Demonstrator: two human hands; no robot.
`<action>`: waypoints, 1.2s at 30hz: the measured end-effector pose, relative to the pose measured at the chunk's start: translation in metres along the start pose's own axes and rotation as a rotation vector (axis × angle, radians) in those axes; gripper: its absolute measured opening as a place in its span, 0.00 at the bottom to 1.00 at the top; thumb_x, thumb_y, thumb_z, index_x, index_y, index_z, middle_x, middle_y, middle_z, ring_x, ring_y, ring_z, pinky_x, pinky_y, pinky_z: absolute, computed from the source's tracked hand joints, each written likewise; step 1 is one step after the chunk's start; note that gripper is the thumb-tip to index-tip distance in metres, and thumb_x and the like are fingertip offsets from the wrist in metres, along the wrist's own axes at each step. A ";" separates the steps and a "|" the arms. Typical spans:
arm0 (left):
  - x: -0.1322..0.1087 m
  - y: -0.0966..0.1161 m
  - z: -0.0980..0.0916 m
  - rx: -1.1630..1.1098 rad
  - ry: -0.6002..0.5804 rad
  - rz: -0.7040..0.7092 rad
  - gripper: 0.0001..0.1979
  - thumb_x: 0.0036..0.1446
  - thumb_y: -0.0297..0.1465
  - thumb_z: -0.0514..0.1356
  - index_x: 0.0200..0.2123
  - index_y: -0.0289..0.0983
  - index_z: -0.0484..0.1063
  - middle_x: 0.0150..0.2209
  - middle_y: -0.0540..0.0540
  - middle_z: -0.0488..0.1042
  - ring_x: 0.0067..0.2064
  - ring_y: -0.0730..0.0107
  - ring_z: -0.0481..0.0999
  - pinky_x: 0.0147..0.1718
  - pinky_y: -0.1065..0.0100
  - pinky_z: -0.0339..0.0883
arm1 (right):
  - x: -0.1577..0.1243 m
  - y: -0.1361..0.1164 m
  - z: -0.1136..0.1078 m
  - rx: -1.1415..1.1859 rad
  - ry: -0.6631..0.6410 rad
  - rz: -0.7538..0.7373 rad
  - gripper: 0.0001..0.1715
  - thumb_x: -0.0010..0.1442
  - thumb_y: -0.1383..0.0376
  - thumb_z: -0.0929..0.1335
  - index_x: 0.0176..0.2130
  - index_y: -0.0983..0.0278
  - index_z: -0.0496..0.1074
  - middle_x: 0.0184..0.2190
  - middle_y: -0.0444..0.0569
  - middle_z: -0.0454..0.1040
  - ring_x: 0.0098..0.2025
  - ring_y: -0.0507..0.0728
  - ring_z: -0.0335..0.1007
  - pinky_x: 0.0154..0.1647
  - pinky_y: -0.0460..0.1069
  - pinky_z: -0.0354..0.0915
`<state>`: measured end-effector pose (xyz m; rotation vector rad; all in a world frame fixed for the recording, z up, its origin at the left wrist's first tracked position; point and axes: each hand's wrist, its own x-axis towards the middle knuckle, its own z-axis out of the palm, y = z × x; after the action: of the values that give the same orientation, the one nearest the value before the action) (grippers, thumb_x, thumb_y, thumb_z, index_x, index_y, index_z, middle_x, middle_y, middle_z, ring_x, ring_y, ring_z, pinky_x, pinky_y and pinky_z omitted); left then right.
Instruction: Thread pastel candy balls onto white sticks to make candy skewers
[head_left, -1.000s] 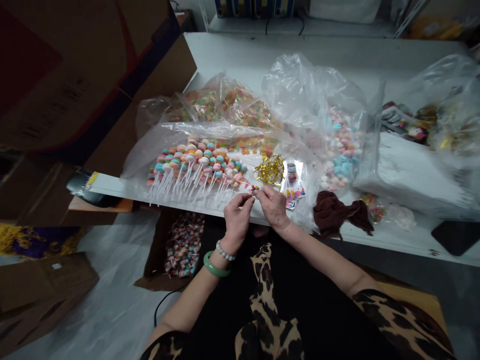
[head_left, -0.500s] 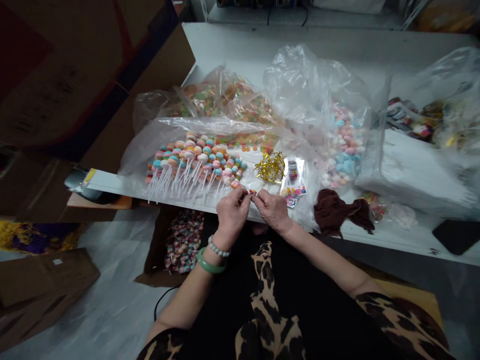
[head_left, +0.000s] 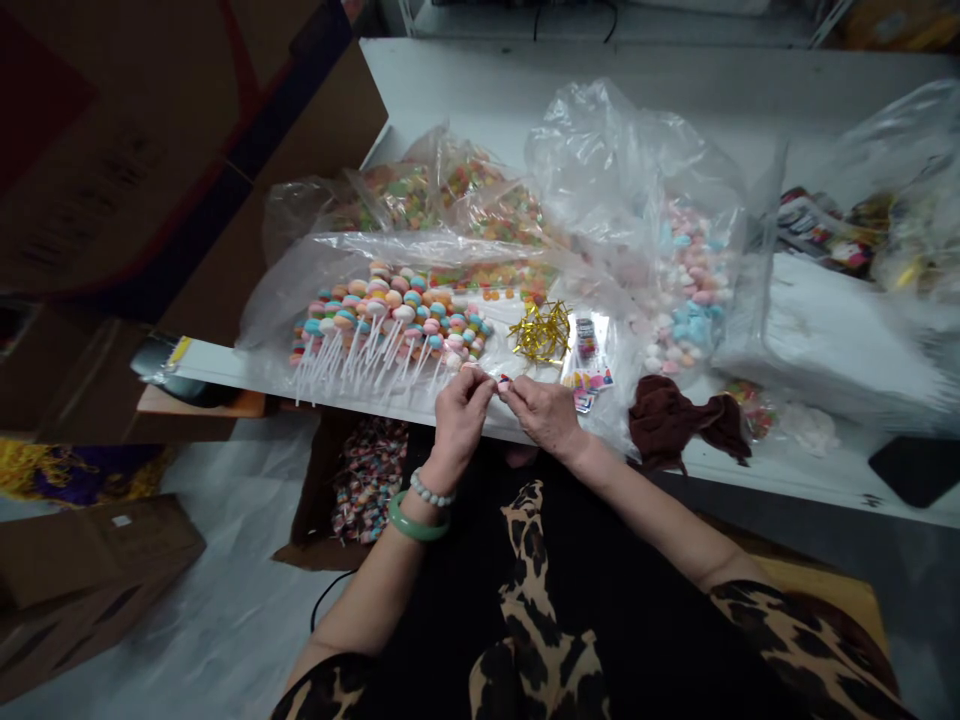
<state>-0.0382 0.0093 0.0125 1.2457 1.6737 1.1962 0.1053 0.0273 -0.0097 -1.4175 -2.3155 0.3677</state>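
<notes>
My left hand point(head_left: 465, 410) and my right hand point(head_left: 546, 412) meet at the table's front edge, fingertips pinched close together. A small red-and-white piece point(head_left: 503, 383) shows at the right fingertips; it is too small to name. Whatever the left fingers pinch is hidden. Left of my hands lie many candy sticks point(head_left: 390, 305), pastel sweets threaded on white sticks. Gold twist ties point(head_left: 541, 332) are heaped just beyond my hands. Printed plastic bags point(head_left: 589, 345) lie flat beside them, near my right hand.
Clear bags hold gummy candies point(head_left: 487, 205) at the back and pastel marshmallows point(head_left: 694, 290) at right. A brown cloth point(head_left: 667, 425) and stacked white bags point(head_left: 832, 330) lie farther right. A large carton point(head_left: 247, 170) stands left; an open box of wrapped sweets point(head_left: 367, 475) sits below.
My left hand's fingertips have moved slightly left, opening a small gap between the hands. More of the small piece shows at the right fingertips.
</notes>
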 end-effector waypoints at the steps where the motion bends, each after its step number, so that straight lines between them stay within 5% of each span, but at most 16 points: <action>1: -0.001 0.001 -0.001 0.057 -0.001 0.046 0.10 0.51 0.36 0.62 0.24 0.37 0.68 0.24 0.53 0.65 0.27 0.75 0.62 0.29 0.71 0.59 | 0.000 0.001 -0.001 -0.002 0.012 -0.030 0.23 0.69 0.56 0.58 0.32 0.64 0.72 0.23 0.48 0.76 0.24 0.52 0.67 0.26 0.48 0.46; 5: 0.004 0.010 -0.006 0.090 -0.101 0.105 0.08 0.50 0.35 0.63 0.24 0.38 0.70 0.24 0.52 0.67 0.28 0.74 0.63 0.29 0.71 0.59 | -0.001 0.003 -0.008 0.016 0.066 -0.174 0.20 0.69 0.60 0.59 0.31 0.64 0.71 0.23 0.47 0.74 0.25 0.51 0.66 0.29 0.48 0.48; 10: 0.013 0.021 -0.006 -0.090 -0.195 -0.120 0.07 0.44 0.31 0.62 0.18 0.37 0.68 0.18 0.54 0.64 0.22 0.76 0.61 0.24 0.72 0.57 | -0.003 0.003 -0.022 0.075 0.090 -0.278 0.21 0.70 0.60 0.58 0.29 0.64 0.70 0.22 0.46 0.72 0.24 0.51 0.64 0.29 0.48 0.48; 15: 0.009 0.023 0.001 0.010 -0.230 -0.163 0.06 0.45 0.29 0.59 0.19 0.37 0.68 0.18 0.53 0.66 0.21 0.77 0.61 0.22 0.72 0.55 | -0.011 0.010 -0.028 0.086 0.064 -0.277 0.22 0.70 0.61 0.57 0.28 0.64 0.69 0.21 0.47 0.72 0.23 0.51 0.63 0.28 0.48 0.48; 22: -0.032 0.022 0.018 0.176 -0.112 0.061 0.11 0.53 0.38 0.62 0.26 0.38 0.69 0.22 0.54 0.67 0.25 0.75 0.64 0.26 0.72 0.57 | -0.026 0.025 -0.035 0.455 0.097 0.107 0.16 0.66 0.57 0.62 0.29 0.61 0.68 0.19 0.41 0.67 0.23 0.51 0.63 0.27 0.46 0.54; 27: -0.056 0.010 0.027 0.448 0.019 0.281 0.13 0.57 0.42 0.60 0.31 0.38 0.71 0.26 0.51 0.72 0.26 0.73 0.68 0.29 0.70 0.58 | -0.044 0.015 -0.029 0.745 0.137 0.226 0.17 0.65 0.56 0.62 0.27 0.60 0.66 0.17 0.38 0.63 0.21 0.50 0.61 0.27 0.44 0.58; 32: -0.071 0.005 0.024 0.772 0.069 0.543 0.11 0.60 0.37 0.58 0.29 0.38 0.72 0.23 0.48 0.70 0.26 0.70 0.68 0.31 0.66 0.56 | -0.066 0.002 -0.017 0.592 0.262 0.174 0.17 0.66 0.57 0.61 0.29 0.61 0.68 0.24 0.44 0.71 0.26 0.51 0.65 0.32 0.45 0.60; 36: -0.088 -0.002 0.028 0.660 0.087 0.486 0.07 0.58 0.32 0.57 0.33 0.38 0.75 0.25 0.47 0.73 0.27 0.69 0.68 0.33 0.66 0.57 | -0.082 -0.003 -0.013 0.456 0.232 0.157 0.18 0.67 0.58 0.60 0.30 0.62 0.69 0.26 0.48 0.73 0.28 0.53 0.68 0.34 0.46 0.61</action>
<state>0.0107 -0.0679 0.0041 2.1230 1.9789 0.9886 0.1421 -0.0475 -0.0132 -1.3294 -1.7958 0.6875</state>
